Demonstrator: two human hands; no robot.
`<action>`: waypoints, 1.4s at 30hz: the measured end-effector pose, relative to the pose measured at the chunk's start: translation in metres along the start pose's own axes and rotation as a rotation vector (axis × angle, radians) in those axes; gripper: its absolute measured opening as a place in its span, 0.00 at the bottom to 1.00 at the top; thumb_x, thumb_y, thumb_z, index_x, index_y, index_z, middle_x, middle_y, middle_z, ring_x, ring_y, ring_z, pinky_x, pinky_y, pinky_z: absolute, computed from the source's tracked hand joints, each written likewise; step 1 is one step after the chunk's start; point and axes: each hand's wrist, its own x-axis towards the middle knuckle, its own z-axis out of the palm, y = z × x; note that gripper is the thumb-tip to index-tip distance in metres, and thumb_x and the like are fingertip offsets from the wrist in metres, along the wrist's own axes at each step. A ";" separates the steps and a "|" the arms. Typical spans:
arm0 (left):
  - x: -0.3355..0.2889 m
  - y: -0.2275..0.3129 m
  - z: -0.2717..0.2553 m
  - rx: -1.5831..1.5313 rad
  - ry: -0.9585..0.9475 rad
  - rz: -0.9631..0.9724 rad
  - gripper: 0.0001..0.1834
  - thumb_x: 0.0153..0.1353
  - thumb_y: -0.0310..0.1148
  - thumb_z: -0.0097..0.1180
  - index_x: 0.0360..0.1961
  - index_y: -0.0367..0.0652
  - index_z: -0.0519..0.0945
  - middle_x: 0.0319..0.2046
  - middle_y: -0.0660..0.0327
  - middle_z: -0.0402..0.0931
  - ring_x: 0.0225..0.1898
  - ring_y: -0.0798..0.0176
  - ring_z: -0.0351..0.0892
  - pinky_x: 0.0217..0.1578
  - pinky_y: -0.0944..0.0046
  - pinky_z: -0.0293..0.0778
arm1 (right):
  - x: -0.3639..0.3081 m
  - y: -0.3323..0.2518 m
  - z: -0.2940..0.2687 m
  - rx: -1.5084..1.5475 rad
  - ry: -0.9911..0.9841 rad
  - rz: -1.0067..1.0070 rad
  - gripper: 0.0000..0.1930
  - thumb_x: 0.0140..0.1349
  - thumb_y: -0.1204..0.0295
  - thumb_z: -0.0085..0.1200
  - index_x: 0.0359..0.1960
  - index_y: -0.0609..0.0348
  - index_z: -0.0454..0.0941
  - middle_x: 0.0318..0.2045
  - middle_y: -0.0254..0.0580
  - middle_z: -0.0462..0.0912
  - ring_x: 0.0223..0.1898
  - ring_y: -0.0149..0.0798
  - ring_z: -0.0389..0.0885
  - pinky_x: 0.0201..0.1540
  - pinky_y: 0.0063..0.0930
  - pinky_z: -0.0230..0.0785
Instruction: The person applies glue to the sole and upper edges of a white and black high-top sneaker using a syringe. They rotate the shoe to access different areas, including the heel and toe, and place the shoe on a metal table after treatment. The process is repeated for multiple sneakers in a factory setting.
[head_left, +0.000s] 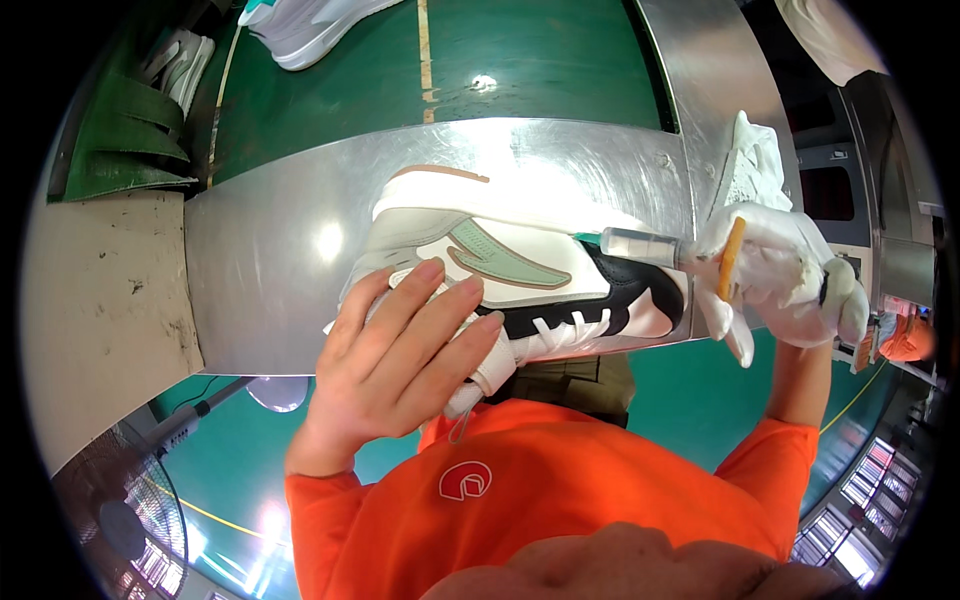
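A white sneaker [510, 270] with black toe panels and a pale green side patch lies on its side on the metal bench, its sole edge turned away from me. My bare left hand [400, 365] grips it by the collar and tongue, fingers spread over the upper and thumb hidden. In a white glove, my right hand [775, 265] is closed round a clear syringe [640, 246]. The syringe's green tip meets the shoe's side near the sole, by the black forefoot. A yellow-orange strip [733, 258] shows at the gloved fingers.
Beyond the metal bench [260, 270] runs a green belt [540, 60] carrying another pale shoe [320, 30]. More shoes [185, 70] stand at the far left near a green slotted flap [125, 150]. Crumpled white cloth [755, 160] lies beyond my right hand. A fan [125, 525] stands lower left.
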 end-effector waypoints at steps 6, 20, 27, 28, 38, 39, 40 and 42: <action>0.003 0.003 -0.001 -0.015 -0.028 -0.038 0.13 0.51 0.30 0.60 0.40 0.52 0.84 0.48 0.64 0.80 0.53 0.55 0.78 0.51 0.54 0.72 | -0.018 0.007 -0.009 0.035 0.048 -0.062 0.56 0.32 0.44 0.72 0.51 0.87 0.66 0.33 0.58 0.80 0.21 0.39 0.79 0.23 0.22 0.72; 0.026 0.005 -0.009 0.006 -0.098 -0.048 0.16 0.48 0.34 0.64 0.41 0.45 0.82 0.45 0.57 0.81 0.51 0.49 0.79 0.49 0.49 0.73 | -0.062 0.049 -0.038 0.181 0.141 -0.281 0.48 0.38 0.45 0.67 0.48 0.83 0.69 0.32 0.55 0.81 0.22 0.36 0.79 0.24 0.20 0.70; 0.053 0.005 -0.008 0.003 -0.131 -0.042 0.16 0.48 0.36 0.64 0.38 0.41 0.79 0.41 0.53 0.82 0.47 0.45 0.80 0.46 0.49 0.75 | -0.080 0.077 -0.050 0.264 0.177 -0.398 0.45 0.41 0.46 0.65 0.47 0.81 0.70 0.32 0.54 0.81 0.22 0.35 0.79 0.25 0.20 0.70; 0.057 0.005 -0.008 0.010 -0.146 -0.041 0.16 0.48 0.36 0.64 0.38 0.40 0.79 0.41 0.53 0.82 0.47 0.45 0.80 0.46 0.50 0.75 | -0.082 0.081 -0.051 0.273 0.181 -0.412 0.44 0.41 0.46 0.65 0.46 0.81 0.71 0.32 0.54 0.81 0.22 0.35 0.79 0.25 0.19 0.70; 0.089 -0.011 -0.009 -0.099 -0.353 -0.046 0.37 0.31 0.31 0.70 0.50 0.36 0.76 0.49 0.49 0.79 0.54 0.43 0.76 0.56 0.50 0.69 | -0.093 0.115 -0.062 0.362 0.219 -0.516 0.40 0.45 0.46 0.61 0.44 0.78 0.73 0.31 0.52 0.82 0.22 0.34 0.79 0.25 0.18 0.69; 0.094 -0.012 -0.010 -0.098 -0.380 -0.054 0.38 0.31 0.31 0.70 0.51 0.36 0.76 0.49 0.49 0.79 0.54 0.43 0.76 0.56 0.51 0.68 | -0.092 0.118 -0.063 0.370 0.221 -0.521 0.39 0.46 0.47 0.61 0.44 0.78 0.73 0.31 0.51 0.82 0.22 0.33 0.79 0.25 0.18 0.68; 0.099 -0.013 -0.011 -0.097 -0.408 -0.063 0.38 0.31 0.31 0.70 0.51 0.36 0.76 0.49 0.49 0.79 0.54 0.44 0.76 0.56 0.51 0.68 | -0.093 0.121 -0.063 0.377 0.228 -0.528 0.39 0.46 0.47 0.61 0.44 0.78 0.73 0.31 0.51 0.82 0.22 0.33 0.79 0.25 0.18 0.68; 0.109 -0.013 -0.008 -0.102 -0.422 -0.075 0.38 0.30 0.33 0.71 0.49 0.35 0.77 0.48 0.50 0.79 0.52 0.45 0.77 0.54 0.53 0.70 | -0.092 0.127 -0.065 0.390 0.241 -0.536 0.38 0.47 0.47 0.60 0.43 0.77 0.74 0.31 0.51 0.82 0.23 0.33 0.79 0.26 0.18 0.68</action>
